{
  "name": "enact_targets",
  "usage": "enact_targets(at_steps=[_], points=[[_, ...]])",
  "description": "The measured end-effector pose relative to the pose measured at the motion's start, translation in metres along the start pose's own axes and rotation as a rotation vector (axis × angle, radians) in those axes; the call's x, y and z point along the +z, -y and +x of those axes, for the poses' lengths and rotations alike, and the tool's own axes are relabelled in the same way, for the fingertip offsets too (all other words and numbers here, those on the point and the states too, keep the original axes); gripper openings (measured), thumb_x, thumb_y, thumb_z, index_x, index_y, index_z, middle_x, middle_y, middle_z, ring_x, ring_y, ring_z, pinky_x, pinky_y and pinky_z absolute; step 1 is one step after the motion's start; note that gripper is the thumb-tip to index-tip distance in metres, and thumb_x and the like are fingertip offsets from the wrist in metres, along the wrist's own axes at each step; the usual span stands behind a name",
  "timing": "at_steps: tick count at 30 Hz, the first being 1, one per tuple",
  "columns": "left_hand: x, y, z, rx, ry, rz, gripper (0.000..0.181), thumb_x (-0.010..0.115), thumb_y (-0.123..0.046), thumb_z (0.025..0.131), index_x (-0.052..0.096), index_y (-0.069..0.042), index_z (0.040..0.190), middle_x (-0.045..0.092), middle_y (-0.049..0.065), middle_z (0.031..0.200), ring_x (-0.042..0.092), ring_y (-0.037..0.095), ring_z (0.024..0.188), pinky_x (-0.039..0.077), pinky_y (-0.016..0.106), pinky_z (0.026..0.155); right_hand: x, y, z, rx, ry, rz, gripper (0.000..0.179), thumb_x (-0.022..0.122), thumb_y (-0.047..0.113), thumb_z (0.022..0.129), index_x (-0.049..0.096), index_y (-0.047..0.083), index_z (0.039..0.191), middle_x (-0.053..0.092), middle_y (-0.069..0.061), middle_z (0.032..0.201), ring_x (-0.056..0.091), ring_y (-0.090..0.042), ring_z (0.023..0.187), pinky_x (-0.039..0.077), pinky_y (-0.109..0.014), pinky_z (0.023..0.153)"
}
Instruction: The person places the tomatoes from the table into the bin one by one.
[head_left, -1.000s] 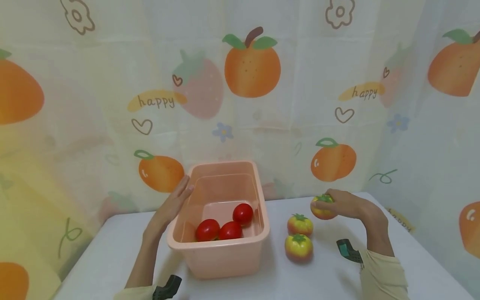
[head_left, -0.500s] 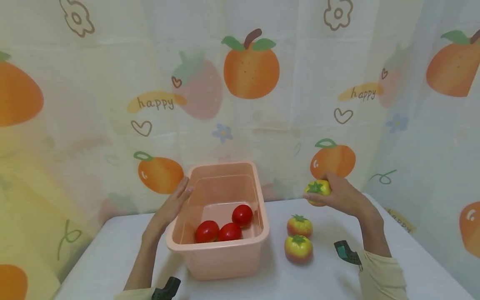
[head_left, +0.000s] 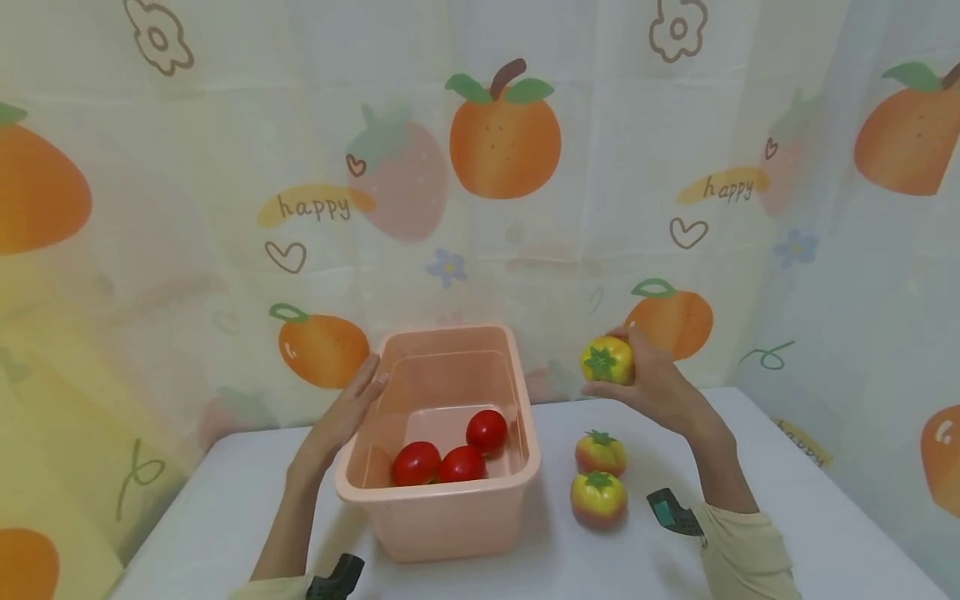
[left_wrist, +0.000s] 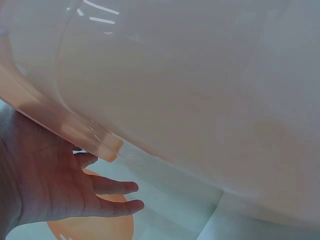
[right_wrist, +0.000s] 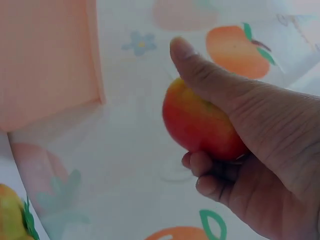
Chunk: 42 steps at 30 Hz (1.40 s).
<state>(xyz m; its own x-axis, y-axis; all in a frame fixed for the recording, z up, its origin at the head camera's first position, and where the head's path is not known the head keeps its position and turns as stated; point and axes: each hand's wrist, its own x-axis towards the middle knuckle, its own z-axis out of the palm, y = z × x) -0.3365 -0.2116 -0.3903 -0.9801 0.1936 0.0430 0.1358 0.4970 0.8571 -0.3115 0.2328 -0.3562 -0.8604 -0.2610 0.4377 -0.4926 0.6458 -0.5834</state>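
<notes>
In the head view my right hand [head_left: 660, 385] holds a yellow-and-red fruit with a green star-shaped leafy top [head_left: 607, 360] above the table, right of a peach-coloured plastic bin [head_left: 450, 527]. The right wrist view shows the thumb on one side of this fruit [right_wrist: 202, 122] and curled fingers on the other. My left hand [head_left: 345, 418] lies along the bin's left rim with its fingers extended; in the left wrist view the fingers [left_wrist: 117, 186] are spread beside the bin's edge [left_wrist: 75, 132]. Several round red fruits, one of them [head_left: 486, 431] farther back, lie inside the bin.
Two more yellow-and-red fruits, a rear one [head_left: 600, 454] and a front one [head_left: 598, 500], sit on the white table [head_left: 675, 550] right of the bin. A fruit-printed curtain [head_left: 570, 242] hangs behind the table and along its sides.
My right hand has lifted the yellow-and-red fruit higher and carried it left towards the bin, and the leafy top now faces the head camera. My left hand stays at the bin's rim.
</notes>
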Motion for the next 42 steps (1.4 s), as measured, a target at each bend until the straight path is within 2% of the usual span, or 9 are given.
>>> enact_targets(at_steps=[5,8,13,16,19,25,27,32,42], points=[[0.000,0.000,0.000,-0.009,-0.003,0.014,0.085,0.038,-0.070,0.103,-0.001,-0.033,0.169,-0.003,-0.001,0.179,0.002,0.043,0.165,0.019,0.079,0.120,0.008,0.013,0.004,-0.105,-0.025,0.012,0.075,0.086,0.008,0.084,0.039,-0.001,0.142,0.062,-0.016,0.124,0.061,-0.023,0.097,0.057,-0.024,0.077],[0.000,-0.001,0.000,-0.003,-0.003,0.018,0.084,0.038,-0.067,0.104,-0.001,-0.031,0.169,-0.003,0.001,0.179,0.001,0.044,0.165,0.017,0.079,0.120,0.014,0.023,0.006,-0.145,-0.022,0.026,0.075,0.084,0.004,0.085,0.038,-0.001,0.144,0.063,-0.015,0.126,0.060,-0.022,0.095,0.057,-0.024,0.074],[-0.001,-0.001,0.001,-0.009,-0.004,0.032,0.082,0.036,-0.065,0.106,0.000,-0.029,0.170,-0.002,0.001,0.179,0.001,0.043,0.165,0.015,0.079,0.121,0.032,0.044,0.008,-0.123,0.000,0.009,0.085,0.086,0.028,0.088,0.035,0.003,0.150,0.068,-0.009,0.129,0.066,-0.019,0.104,0.064,-0.032,0.089],[-0.004,-0.001,0.001,-0.015,-0.007,0.044,0.080,0.035,-0.062,0.107,0.000,-0.027,0.170,-0.003,0.003,0.179,0.000,0.043,0.165,0.012,0.079,0.121,0.050,0.059,0.010,-0.098,0.000,0.004,0.088,0.086,0.040,0.087,0.037,0.004,0.151,0.066,-0.010,0.134,0.066,-0.023,0.116,0.061,-0.042,0.101],[-0.004,-0.001,0.001,-0.013,-0.009,0.046,0.078,0.035,-0.061,0.108,0.001,-0.027,0.170,-0.003,0.003,0.179,0.000,0.043,0.165,0.012,0.079,0.122,0.070,0.071,0.012,-0.058,0.010,-0.009,0.091,0.084,0.048,0.086,0.039,0.007,0.154,0.061,-0.010,0.140,0.060,-0.027,0.124,0.059,-0.050,0.104],[-0.003,0.001,0.001,0.001,-0.006,0.026,0.079,0.036,-0.063,0.107,0.002,-0.029,0.170,-0.003,0.002,0.179,0.000,0.043,0.165,0.014,0.077,0.122,0.097,0.077,0.015,-0.106,0.090,-0.223,0.093,0.072,0.057,0.091,0.032,0.015,0.164,0.055,-0.011,0.153,0.048,-0.034,0.135,0.046,-0.059,0.110],[-0.004,0.001,0.001,0.003,-0.003,0.017,0.080,0.037,-0.063,0.107,0.002,-0.027,0.170,-0.003,0.003,0.179,-0.002,0.042,0.165,0.013,0.076,0.123,0.098,0.076,0.015,-0.127,0.096,-0.250,0.091,0.070,0.055,0.094,0.030,0.017,0.165,0.053,-0.012,0.156,0.045,-0.036,0.139,0.042,-0.060,0.111],[-0.003,0.000,0.002,0.017,0.002,0.000,0.077,0.037,-0.056,0.109,0.003,-0.022,0.170,-0.003,0.005,0.179,-0.004,0.041,0.165,0.005,0.075,0.125,0.089,0.072,0.015,-0.098,0.082,-0.223,0.085,0.067,0.053,0.097,0.030,0.017,0.165,0.050,-0.013,0.156,0.042,-0.035,0.142,0.041,-0.061,0.112],[-0.003,-0.001,0.003,0.003,-0.002,0.008,0.081,0.037,-0.061,0.108,0.003,-0.023,0.170,-0.003,0.004,0.179,-0.002,0.042,0.165,0.010,0.076,0.124,0.063,0.066,0.013,-0.019,0.104,-0.223,0.070,0.056,0.055,0.103,0.038,0.023,0.162,0.052,-0.011,0.156,0.047,-0.036,0.141,0.038,-0.071,0.117]])
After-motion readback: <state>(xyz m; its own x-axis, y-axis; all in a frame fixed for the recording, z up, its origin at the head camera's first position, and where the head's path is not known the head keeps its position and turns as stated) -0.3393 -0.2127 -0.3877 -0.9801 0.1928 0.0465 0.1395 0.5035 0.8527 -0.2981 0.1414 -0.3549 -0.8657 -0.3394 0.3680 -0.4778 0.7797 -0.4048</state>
